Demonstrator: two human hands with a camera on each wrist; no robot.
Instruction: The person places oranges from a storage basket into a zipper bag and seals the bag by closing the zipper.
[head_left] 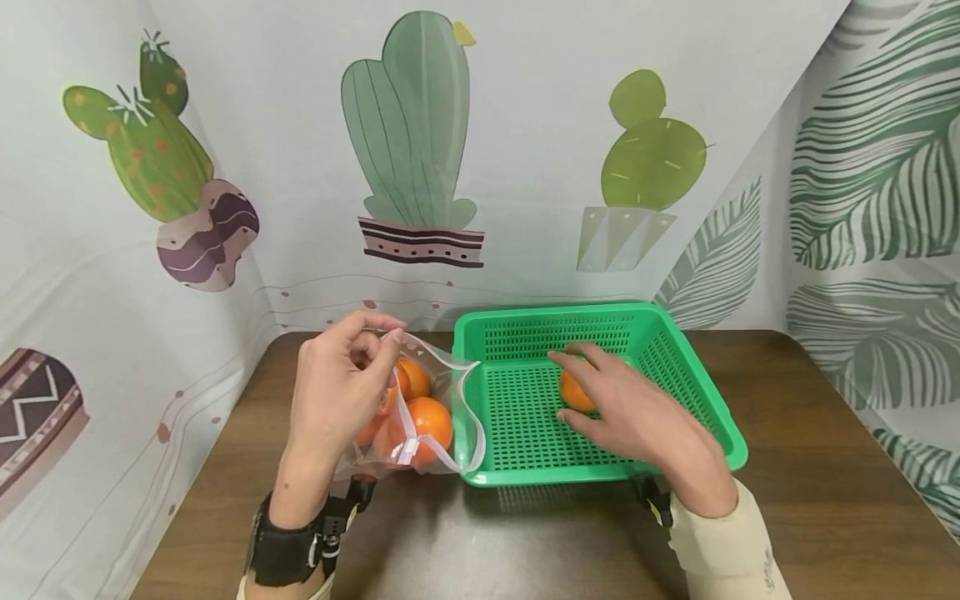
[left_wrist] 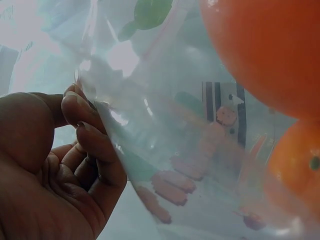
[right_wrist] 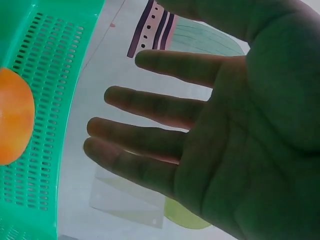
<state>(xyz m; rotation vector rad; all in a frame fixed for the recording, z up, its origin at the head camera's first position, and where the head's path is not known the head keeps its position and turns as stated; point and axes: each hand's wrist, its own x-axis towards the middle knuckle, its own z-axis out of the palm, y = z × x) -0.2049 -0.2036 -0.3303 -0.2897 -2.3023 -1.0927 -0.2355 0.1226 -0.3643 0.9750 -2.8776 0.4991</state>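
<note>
See a lone orange [head_left: 575, 392] lying inside a green basket [head_left: 517, 421], a little towards twelve o'clock from the middle of its floor and partly covered, in the head view, by the right hand [head_left: 633, 410]. Find that hand reaching in from four o'clock of the fruit, released, with fingers outstretched and nothing gripped. Note, in the right wrist view, clear space between those fingertips and the lone orange, showing at nine o'clock by the edge.

Look to nine o'clock of the basket, right beside it, for a clear zip bag [head_left: 450, 385] with several more oranges [head_left: 431, 423] bunched inside. Place the left hand [head_left: 336, 404] at ten o'clock of the bag, well apart from the lone orange, pinching the bag's edge between thumb and finger, with the mouth gaping towards three o'clock.

Notice a black strap [head_left: 285, 546] round the left wrist and a cream sleeve [head_left: 723, 537] at five o'clock of the right hand. Beneath everything, see a brown table [head_left: 787, 433]; beyond, at twelve o'clock, a pale cloth [head_left: 540, 108] printed with cactuses [head_left: 423, 133] and, towards two o'clock, striped leaves [head_left: 892, 158].
</note>
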